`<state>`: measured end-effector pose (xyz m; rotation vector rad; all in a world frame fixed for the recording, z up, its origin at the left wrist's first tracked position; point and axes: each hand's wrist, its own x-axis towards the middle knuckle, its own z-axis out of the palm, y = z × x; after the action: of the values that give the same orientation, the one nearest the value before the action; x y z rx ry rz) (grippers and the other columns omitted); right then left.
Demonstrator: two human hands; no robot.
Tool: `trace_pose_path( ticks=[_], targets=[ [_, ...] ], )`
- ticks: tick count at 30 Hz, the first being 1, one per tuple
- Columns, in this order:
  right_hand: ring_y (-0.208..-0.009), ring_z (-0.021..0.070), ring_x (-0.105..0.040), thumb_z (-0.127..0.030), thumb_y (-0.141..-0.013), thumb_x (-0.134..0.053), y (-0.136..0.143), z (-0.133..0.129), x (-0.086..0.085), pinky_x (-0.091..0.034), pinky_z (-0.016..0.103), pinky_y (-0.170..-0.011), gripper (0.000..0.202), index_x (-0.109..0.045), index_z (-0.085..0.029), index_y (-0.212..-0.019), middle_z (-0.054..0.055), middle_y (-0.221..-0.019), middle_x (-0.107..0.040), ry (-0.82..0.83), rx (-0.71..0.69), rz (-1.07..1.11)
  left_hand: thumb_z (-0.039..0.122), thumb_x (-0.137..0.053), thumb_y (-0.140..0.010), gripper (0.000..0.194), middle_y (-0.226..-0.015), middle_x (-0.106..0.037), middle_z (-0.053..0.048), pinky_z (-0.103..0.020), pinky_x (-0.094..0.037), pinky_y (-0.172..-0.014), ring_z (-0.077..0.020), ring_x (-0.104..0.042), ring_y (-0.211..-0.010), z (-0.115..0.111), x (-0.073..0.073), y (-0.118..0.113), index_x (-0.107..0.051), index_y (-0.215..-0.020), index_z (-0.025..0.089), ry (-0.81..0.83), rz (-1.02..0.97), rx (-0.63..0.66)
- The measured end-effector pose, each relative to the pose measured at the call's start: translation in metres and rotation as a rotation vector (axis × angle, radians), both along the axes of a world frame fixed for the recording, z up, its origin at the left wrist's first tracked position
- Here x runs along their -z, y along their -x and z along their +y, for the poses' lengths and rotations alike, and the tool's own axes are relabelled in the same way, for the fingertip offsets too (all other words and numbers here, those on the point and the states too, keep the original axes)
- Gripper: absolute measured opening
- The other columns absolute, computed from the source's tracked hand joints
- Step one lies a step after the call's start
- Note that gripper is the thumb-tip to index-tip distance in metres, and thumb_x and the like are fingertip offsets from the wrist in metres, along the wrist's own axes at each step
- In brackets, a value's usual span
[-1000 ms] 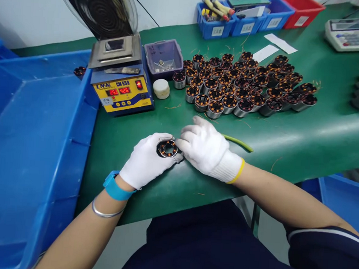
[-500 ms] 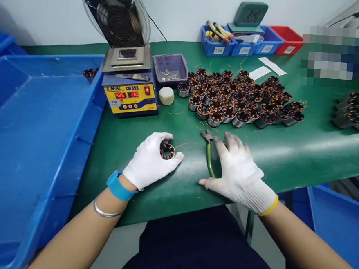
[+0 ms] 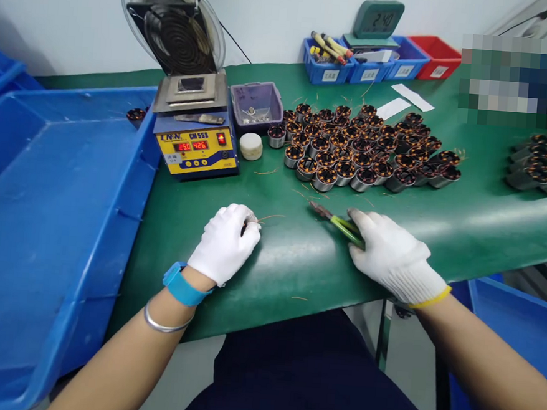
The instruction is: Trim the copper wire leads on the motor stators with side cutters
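My left hand (image 3: 226,242), in a white glove, is closed round a wire-wound motor stator (image 3: 244,228). Only a dark bit of the stator shows between thumb and fingers, with thin copper wires sticking out to the right. To the right, my gloved right hand (image 3: 387,247) grips the green handles of a pair of wire cutters (image 3: 344,228). The cutters' dark jaws point up and left, apart from the stator. Beyond both hands stand many more stators (image 3: 346,171), grouped closely on the green table (image 3: 278,274).
A solder pot (image 3: 195,153) with a lit display stands at the back left, beside a large blue tray (image 3: 60,171). Near it are a purple bin (image 3: 255,127) and a round white pad (image 3: 250,147). Small tool boxes (image 3: 329,76) and a clock (image 3: 379,19) line the wall.
My right hand has taken hold of the wire cutters by the handles, and they have swung round. My left fingers have closed further over the stator, hiding most of it.
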<state>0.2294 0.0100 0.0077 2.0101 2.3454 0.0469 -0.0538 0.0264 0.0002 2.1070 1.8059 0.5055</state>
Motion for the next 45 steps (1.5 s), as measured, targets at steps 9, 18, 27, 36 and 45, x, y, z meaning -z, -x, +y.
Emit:
trace_pose_path(
  ticks=[9,18,27,36,45],
  targets=[
    [-0.114,0.0364,-0.058,-0.028,-0.083,-0.049,-0.008,0.011,0.031,-0.049,0.053,-0.097,0.073,-0.034,-0.006,-0.151,0.020,-0.121,-0.062,-0.168,-0.169,0.446,0.028,-0.049,-0.086,0.013,-0.087,-0.070,-0.005,-0.039,-0.047,-0.082,-0.0253,-0.064,-0.089,0.003,0.009,-0.003,-0.058,-0.079,0.023,-0.043,-0.108,-0.061],
    [-0.060,0.0130,-0.058,-0.039,-0.068,-0.067,0.048,-0.012,-0.004,-0.047,0.028,-0.058,0.043,-0.050,-0.019,-0.103,-0.003,-0.075,-0.054,1.075,0.095,1.607,0.033,-0.050,-0.087,0.017,-0.088,-0.072,-0.005,-0.036,-0.049,-0.082,-0.0238,-0.065,-0.089,0.005,0.016,-0.005,-0.061,-0.081,0.022,-0.097,-0.131,-0.102],
    [-0.050,0.0096,-0.058,-0.062,-0.070,-0.073,0.065,0.001,-0.013,-0.043,0.022,-0.046,0.063,-0.047,-0.021,-0.110,-0.006,-0.074,-0.055,1.288,0.037,1.323,0.031,-0.048,-0.086,0.017,-0.085,-0.070,-0.006,-0.037,-0.046,-0.079,-0.0245,-0.064,-0.085,0.006,0.017,-0.005,-0.061,-0.079,0.021,-0.117,-0.089,-0.092],
    [-0.060,0.0113,-0.064,-0.069,-0.066,-0.075,0.067,0.003,-0.023,-0.050,0.024,-0.055,0.075,-0.047,-0.019,-0.115,-0.002,-0.087,-0.054,1.253,-0.008,1.201,0.025,-0.047,-0.086,0.018,-0.087,-0.071,-0.006,-0.037,-0.045,-0.081,-0.0251,-0.063,-0.089,0.005,0.010,-0.007,-0.063,-0.079,0.021,-0.077,-0.084,-0.078],
    [-0.048,0.0088,-0.055,-0.043,-0.088,-0.058,0.078,0.008,-0.019,-0.044,0.021,-0.046,0.030,-0.048,-0.021,-0.106,-0.005,-0.071,-0.052,1.111,0.031,1.069,0.027,-0.055,-0.080,0.010,-0.079,-0.067,-0.006,-0.040,-0.048,-0.082,-0.0260,-0.064,-0.085,0.004,0.012,-0.006,-0.060,-0.073,0.021,-0.087,-0.236,-0.098]
  ],
)
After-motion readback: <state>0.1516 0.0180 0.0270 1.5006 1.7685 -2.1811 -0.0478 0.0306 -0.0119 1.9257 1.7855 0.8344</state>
